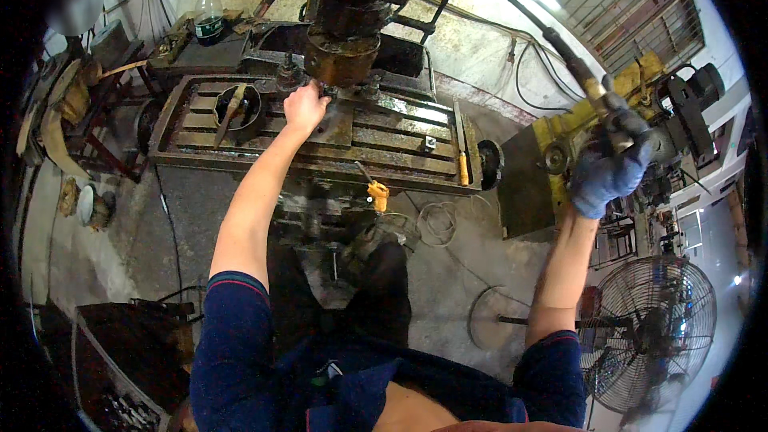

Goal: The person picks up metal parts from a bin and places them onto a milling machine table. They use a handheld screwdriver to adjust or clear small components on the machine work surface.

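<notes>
A bottle (209, 16) stands at the back left, a fan (654, 332) on the floor at right, cable (436, 224) coiled below the table.

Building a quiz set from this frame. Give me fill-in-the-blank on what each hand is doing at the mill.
1. The bare left hand reaches to the table just below the machine's ____.
2. The right hand wears a ____ glove.
3. The right hand grips a long ____.
4. A ____ bottle stands behind the milling machine table.

Missing words: spindle head; blue; lever handle; plastic
</notes>
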### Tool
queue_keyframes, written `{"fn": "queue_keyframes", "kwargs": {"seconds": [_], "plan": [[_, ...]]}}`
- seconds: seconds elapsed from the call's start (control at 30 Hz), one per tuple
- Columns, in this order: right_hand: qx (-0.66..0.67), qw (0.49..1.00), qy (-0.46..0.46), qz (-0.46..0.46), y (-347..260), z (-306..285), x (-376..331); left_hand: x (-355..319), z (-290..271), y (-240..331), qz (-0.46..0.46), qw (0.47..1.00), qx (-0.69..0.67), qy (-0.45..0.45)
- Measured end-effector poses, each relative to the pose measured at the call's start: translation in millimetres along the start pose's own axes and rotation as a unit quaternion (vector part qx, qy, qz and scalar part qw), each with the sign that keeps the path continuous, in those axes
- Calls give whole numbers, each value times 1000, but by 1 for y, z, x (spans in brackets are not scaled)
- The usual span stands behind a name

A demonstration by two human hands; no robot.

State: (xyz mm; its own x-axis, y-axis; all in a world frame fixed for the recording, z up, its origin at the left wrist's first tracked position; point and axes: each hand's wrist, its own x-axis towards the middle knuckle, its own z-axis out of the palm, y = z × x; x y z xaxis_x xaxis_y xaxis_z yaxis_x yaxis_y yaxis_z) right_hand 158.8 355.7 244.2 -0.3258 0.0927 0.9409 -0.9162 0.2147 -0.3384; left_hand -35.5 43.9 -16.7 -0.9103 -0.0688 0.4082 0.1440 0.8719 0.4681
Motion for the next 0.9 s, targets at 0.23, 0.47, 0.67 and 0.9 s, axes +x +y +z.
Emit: {"fn": "queue_keyframes", "kwargs": {"seconds": [0.23, 0.47, 0.67, 0.9], "plan": [[-13, 993, 112, 17, 7, 18, -38, 1, 2, -1, -10, 1000, -2, -22], [15, 989, 141, 30, 4, 22, -40, -1, -17, -16, 57, 995, -39, -75], [69, 984, 157, 46, 7, 23, -42, -16, -87, -26, 176, 973, -54, -141], [78, 969, 207, 112, 14, 24, -56, -75, -235, -40, 237, 954, 10, -182]]}}
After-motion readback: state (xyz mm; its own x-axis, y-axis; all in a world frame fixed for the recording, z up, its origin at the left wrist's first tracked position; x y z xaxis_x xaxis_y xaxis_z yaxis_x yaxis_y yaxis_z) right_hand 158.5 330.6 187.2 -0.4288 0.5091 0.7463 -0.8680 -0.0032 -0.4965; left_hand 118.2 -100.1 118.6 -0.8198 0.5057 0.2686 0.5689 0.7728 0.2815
